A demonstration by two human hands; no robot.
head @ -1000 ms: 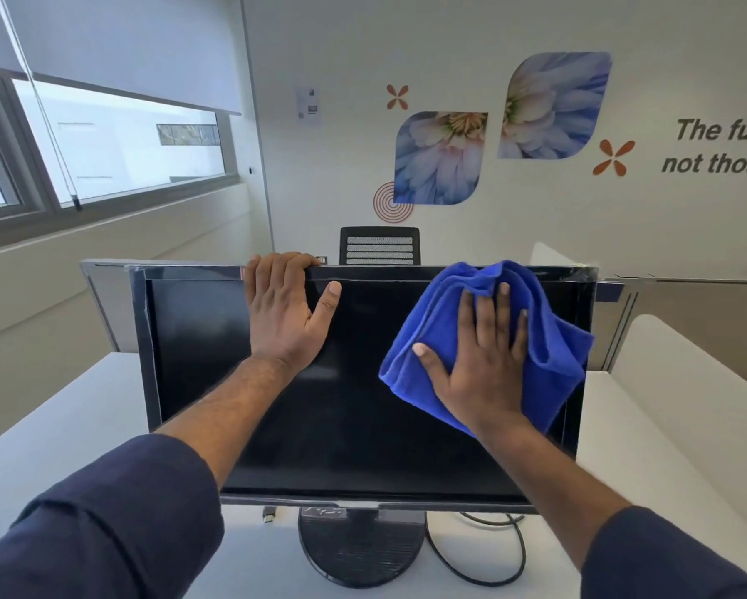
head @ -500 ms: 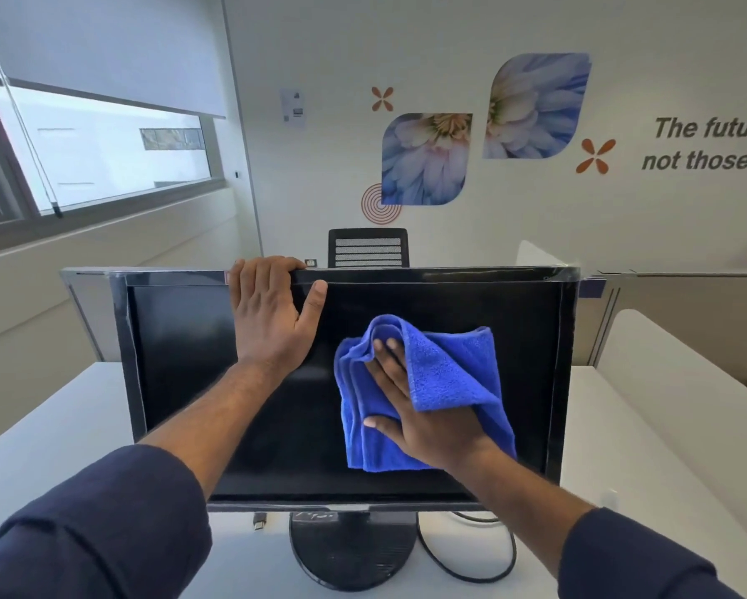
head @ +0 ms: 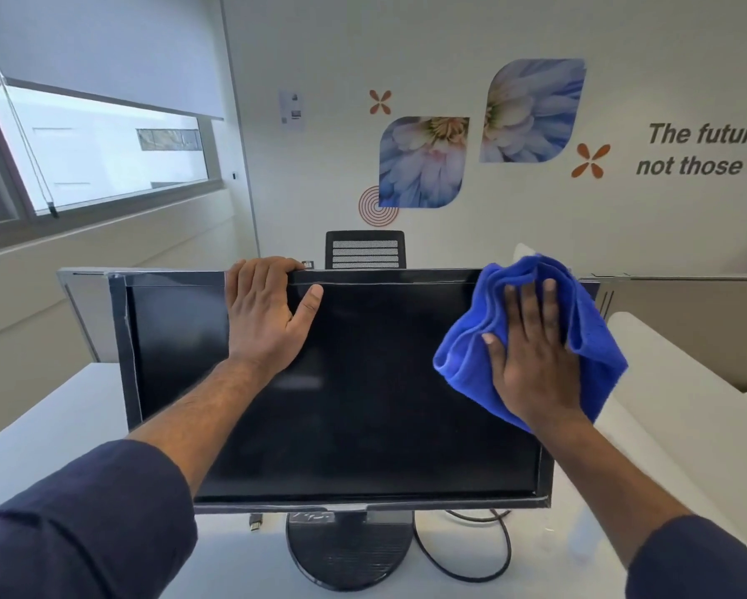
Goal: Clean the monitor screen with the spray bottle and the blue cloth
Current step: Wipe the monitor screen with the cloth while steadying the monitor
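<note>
My left hand point(head: 266, 315) grips the monitor point(head: 341, 395) top; flat right fingers point(head: 531, 304) press the blue cloth point(head: 462, 361). Pushing hard could tip it.

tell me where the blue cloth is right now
In the head view, the blue cloth is pressed against the monitor's upper right corner under the right hand.

Monitor point(head: 363, 404) upright on bench point(head: 52, 425), before me. My left hand point(head: 268, 313) on its top edge, left of centre. My right hand point(head: 531, 361) on cloth point(head: 462, 361), at screen's upper right. Chair point(head: 365, 248) behind monitor.
</note>
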